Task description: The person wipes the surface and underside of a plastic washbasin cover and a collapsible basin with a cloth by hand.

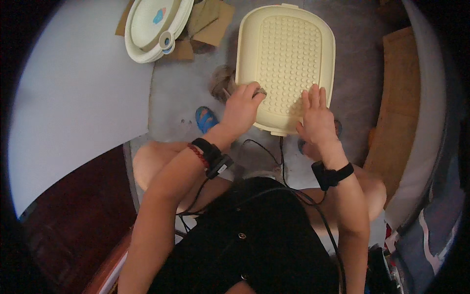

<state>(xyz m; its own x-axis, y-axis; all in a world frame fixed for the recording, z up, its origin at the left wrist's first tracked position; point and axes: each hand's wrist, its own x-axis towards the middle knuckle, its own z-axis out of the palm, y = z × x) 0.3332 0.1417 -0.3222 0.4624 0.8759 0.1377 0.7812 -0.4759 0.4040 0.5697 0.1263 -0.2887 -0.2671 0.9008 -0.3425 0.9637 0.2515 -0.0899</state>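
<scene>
A cream plastic basin or tub [290, 66] with rows of round bumps on its face lies before me, below the top edge of the view. At its lower left, my left hand [242, 104] has curled fingers around a small greyish-brown thing [260, 92], perhaps a cloth, against the bumpy face. My right hand [316, 117] lies at the lower right of the basin, fingers extended and holding nothing. Both wrists carry black strapped devices with cables.
White oval basins [154, 29] sit at the upper left on flattened cardboard [211, 25]. A blurred brown object [222, 82] is left of the cream basin. Blue sandals [206, 118] are on my feet, black cables [282, 154] hang between my legs, and a brown panel [398, 110] stands at right.
</scene>
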